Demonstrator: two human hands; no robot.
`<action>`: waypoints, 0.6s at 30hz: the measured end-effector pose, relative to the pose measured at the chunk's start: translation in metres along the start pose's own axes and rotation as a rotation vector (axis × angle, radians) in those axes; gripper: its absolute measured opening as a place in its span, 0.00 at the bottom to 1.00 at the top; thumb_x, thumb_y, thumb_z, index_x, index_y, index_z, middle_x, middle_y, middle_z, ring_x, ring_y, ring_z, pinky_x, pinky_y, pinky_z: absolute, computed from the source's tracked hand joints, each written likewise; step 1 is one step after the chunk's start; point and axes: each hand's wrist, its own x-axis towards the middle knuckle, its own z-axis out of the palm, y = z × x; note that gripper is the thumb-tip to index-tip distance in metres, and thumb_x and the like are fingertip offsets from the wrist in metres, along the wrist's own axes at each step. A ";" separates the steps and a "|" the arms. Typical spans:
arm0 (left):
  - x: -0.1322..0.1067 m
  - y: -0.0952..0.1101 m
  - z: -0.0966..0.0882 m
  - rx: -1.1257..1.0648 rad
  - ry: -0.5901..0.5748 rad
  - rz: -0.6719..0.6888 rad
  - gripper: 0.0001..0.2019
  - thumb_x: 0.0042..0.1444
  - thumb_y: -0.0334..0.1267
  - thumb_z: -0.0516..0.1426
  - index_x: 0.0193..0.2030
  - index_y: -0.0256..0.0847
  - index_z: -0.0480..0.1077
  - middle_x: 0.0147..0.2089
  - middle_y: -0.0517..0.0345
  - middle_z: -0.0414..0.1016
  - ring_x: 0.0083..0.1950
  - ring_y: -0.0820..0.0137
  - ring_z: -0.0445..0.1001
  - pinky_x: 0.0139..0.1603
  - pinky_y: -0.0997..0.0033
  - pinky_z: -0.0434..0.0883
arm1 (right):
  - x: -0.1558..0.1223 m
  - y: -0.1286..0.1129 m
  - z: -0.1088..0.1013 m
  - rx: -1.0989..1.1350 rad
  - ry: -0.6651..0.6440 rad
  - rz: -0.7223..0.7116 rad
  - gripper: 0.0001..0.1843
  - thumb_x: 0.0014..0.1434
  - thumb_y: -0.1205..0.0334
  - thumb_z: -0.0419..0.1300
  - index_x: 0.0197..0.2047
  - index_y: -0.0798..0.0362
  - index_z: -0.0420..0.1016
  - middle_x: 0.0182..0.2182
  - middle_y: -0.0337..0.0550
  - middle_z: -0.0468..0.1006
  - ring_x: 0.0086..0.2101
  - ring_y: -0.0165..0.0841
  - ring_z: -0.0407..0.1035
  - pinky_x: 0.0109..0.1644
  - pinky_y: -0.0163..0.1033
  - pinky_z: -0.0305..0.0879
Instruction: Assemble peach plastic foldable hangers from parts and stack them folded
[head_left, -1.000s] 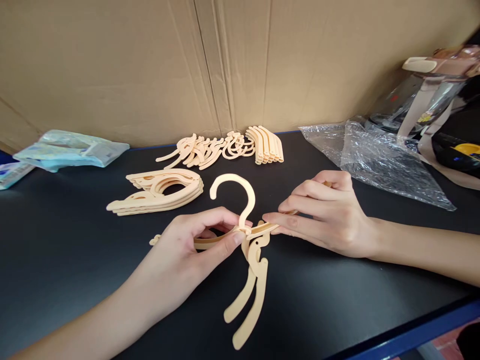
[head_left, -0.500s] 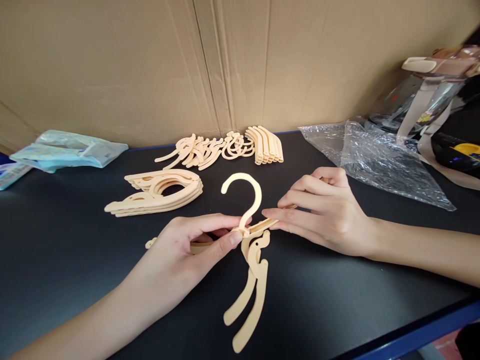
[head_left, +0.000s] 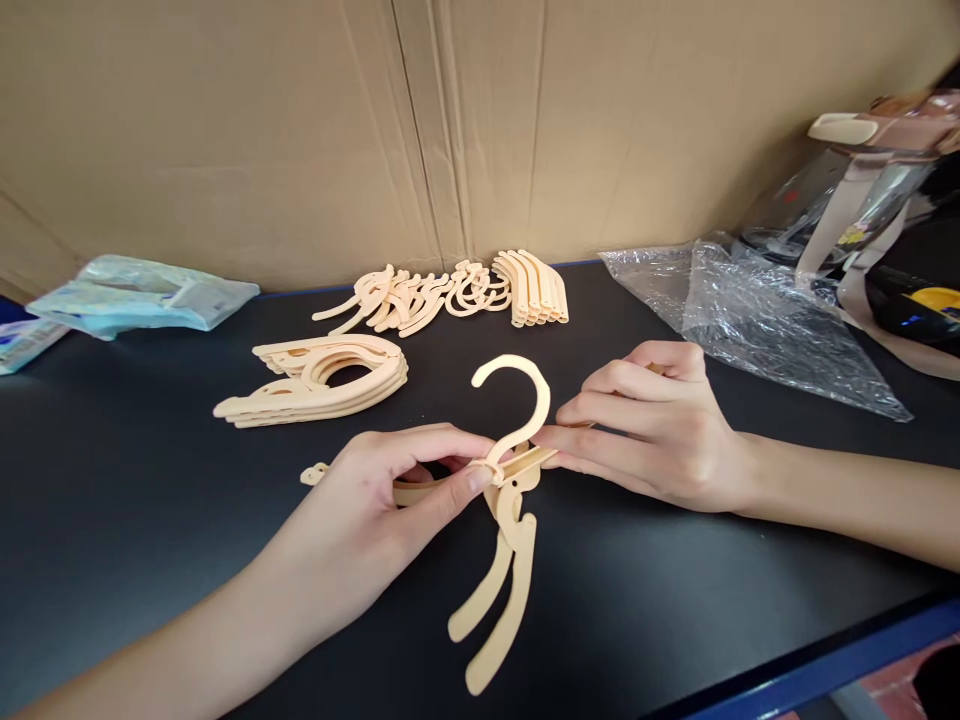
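My left hand point(head_left: 409, 480) pinches a cream plastic folding hanger between thumb and fingers, at the base of its hook point(head_left: 534, 400). The hook rises from the pinch and curls over to the left. One hanger arm point(head_left: 529, 460) runs right from this joint into my right hand point(head_left: 652, 425), whose closed fingers grip it and hide its far end. Another cream length point(head_left: 412, 492) shows beneath my left palm. Below the hanger, loose curved cream pieces point(head_left: 506, 600) lie on the black table point(head_left: 637, 610), partly covered at their upper end.
A stack of folded hangers point(head_left: 337, 395) lies left of centre. Behind it are piles of loose hanger parts point(head_left: 409, 300) and nested arms point(head_left: 532, 290). Clear plastic wrap point(head_left: 780, 330) and a strapped bottle point(head_left: 847, 200) sit right; a pale blue packet point(head_left: 142, 295) left. Cardboard point(head_left: 262, 130) stands behind.
The hook has tipped to the right and sits slightly lower. My right hand has shifted a little right with the hanger arm. The loose pieces below have stayed in place.
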 end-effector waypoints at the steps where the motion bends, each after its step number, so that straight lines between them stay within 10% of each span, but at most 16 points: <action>1: 0.000 -0.001 0.000 0.019 0.014 0.006 0.09 0.64 0.39 0.61 0.47 0.57 0.81 0.36 0.72 0.84 0.33 0.80 0.79 0.32 0.93 0.70 | 0.000 0.000 0.000 0.003 -0.002 -0.003 0.03 0.68 0.61 0.62 0.42 0.48 0.78 0.30 0.30 0.82 0.31 0.28 0.69 0.42 0.44 0.55; 18: 0.000 -0.003 -0.001 0.359 0.105 0.198 0.14 0.69 0.39 0.52 0.53 0.50 0.77 0.38 0.63 0.81 0.37 0.70 0.79 0.31 0.77 0.72 | 0.000 0.002 0.002 0.102 -0.085 0.045 0.12 0.71 0.56 0.57 0.44 0.51 0.81 0.28 0.35 0.78 0.29 0.28 0.63 0.40 0.42 0.54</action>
